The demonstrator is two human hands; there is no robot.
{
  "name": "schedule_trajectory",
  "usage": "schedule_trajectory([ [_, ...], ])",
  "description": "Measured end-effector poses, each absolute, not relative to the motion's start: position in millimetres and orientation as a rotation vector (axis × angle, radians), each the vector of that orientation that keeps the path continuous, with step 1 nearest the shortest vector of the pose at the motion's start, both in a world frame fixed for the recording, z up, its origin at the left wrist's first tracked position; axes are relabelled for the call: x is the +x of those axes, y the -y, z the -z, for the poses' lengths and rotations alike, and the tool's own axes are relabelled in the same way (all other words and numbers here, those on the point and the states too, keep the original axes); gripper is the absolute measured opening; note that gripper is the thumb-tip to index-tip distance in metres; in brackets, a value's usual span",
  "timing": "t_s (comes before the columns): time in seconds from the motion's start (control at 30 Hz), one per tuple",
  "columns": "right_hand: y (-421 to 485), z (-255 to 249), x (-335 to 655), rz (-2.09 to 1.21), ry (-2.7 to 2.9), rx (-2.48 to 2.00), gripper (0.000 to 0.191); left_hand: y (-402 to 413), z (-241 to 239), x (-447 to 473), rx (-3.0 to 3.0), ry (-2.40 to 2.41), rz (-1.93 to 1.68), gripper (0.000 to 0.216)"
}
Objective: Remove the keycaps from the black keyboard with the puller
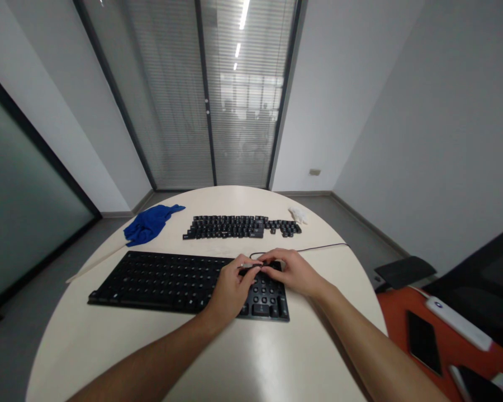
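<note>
A black keyboard [163, 282] lies flat near the middle of a round table, most of its keycaps off on the left and keycaps still showing at the lower right. Over its upper right part, my left hand [231, 283] is closed, pinching a thin dark piece with a shiny edge [246, 267]. My right hand [292, 270] rests at the keyboard's top right corner, its fingers pinched together against the left fingertips. Whatever sits between the right fingertips is too small to make out. Loose black keycaps [226, 227] stand in rows behind the keyboard.
A blue cloth [151, 224] and a thin pale stick [96, 261] lie at the left edge of the table [218, 354]. Crumpled white tissue [297, 215] sits at the back right. A black cable [322, 246] runs right. Phones [423, 341] and a white power strip [459, 322] rest on an orange seat.
</note>
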State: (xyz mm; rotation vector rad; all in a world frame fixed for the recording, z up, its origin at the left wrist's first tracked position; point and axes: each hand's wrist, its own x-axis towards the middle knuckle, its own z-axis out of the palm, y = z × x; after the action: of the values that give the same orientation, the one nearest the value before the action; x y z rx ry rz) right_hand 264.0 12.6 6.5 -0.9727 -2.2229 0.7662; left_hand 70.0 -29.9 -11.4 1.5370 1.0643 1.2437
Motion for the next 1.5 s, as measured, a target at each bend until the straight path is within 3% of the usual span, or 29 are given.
schedule_trajectory([
  [0.4,-16,-6,268,-1.024,2.079,-0.982,0.028,31,10,67,1.805,-1.044,-1.351,0.006],
  [0.73,-19,-4,270,-1.111,1.939,-0.981,0.027,35,17,69,2.055,-1.006,-1.156,0.023],
  [1.17,-72,22,335,-0.409,1.572,-1.524,0.028,36,17,67,1.994,-1.02,-1.18,0.023],
  [1.5,-83,35,339,-0.312,1.653,-1.615,0.027,37,13,69,1.994,-1.034,-1.179,0.025],
])
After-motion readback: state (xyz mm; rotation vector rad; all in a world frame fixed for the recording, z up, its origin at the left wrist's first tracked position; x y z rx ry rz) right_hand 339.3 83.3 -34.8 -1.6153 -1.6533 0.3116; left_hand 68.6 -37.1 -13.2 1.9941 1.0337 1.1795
